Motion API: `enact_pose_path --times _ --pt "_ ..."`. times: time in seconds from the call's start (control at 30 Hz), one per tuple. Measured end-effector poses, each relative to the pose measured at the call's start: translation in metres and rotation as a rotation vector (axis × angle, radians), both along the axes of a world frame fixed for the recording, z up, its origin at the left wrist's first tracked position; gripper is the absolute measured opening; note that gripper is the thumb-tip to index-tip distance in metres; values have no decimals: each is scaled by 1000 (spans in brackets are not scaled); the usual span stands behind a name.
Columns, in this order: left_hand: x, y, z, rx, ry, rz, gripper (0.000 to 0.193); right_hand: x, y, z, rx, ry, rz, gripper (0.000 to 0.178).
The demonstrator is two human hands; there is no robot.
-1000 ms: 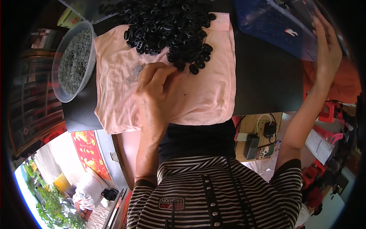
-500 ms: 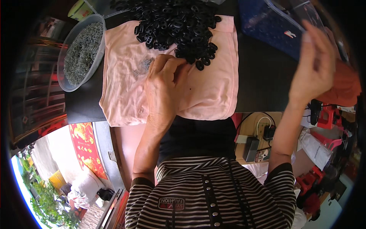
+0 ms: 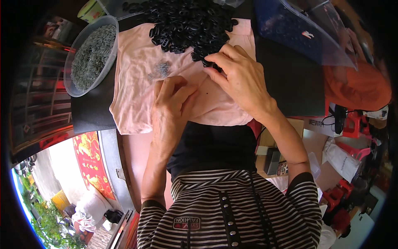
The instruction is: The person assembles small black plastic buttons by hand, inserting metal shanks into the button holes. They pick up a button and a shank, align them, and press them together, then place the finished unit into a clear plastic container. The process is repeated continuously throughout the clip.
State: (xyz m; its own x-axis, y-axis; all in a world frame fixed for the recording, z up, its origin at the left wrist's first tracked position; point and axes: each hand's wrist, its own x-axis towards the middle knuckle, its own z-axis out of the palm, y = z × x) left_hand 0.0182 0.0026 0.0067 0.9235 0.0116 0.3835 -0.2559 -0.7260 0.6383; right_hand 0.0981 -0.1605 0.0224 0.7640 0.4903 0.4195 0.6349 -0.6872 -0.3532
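A heap of black oval cord lock pieces with holes (image 3: 192, 27) lies on a folded pink cloth (image 3: 134, 93). At the heap's near edge, my right hand (image 3: 242, 76) pinches one black piece between thumb and forefinger; its fingers partly cover neighbouring pieces. My left hand (image 3: 170, 99) rests lower on the cloth with fingers curled together, and whatever is in them is hidden. Just beyond its knuckles sits a small pile of grey metal springs (image 3: 162, 69). More grey springs fill a round clear tub (image 3: 116, 54) to the left.
A clear plastic container with dark blue contents (image 3: 290, 35) stands at the far right on the black tabletop (image 3: 286, 91). Beside it is an orange-brown object (image 3: 356, 89). A green container (image 3: 89, 11) stands at the far left. Red plastic stools (image 3: 354, 124) are on the right.
My right hand has come from beside the clear container at right to the black heap. My left hand has drawn back slightly towards me, uncovering more of the small spring pile.
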Motion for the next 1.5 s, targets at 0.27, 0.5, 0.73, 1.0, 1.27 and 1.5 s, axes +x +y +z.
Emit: enact_pose_path --times 0.27,0.5,0.73,1.0,1.27,1.5 --pt "-12 3 4 -110 1 59 14 -2 7 6 -41 44 -1 10" --pt "-8 4 10 -258 -36 106 15 1 11 14 231 309 46 12" --pt "2 -5 13 -968 245 60 14 -5 6 34 595 949 61 17" --pt "1 4 10 -1112 250 59 12 -4 2 35 694 777 2 15" --pt "1 2 11 -1458 283 -88 12 -7 14 1 155 211 92 10" --pt "0 5 6 -1363 254 -93 19 -12 15 32 513 410 80 8"
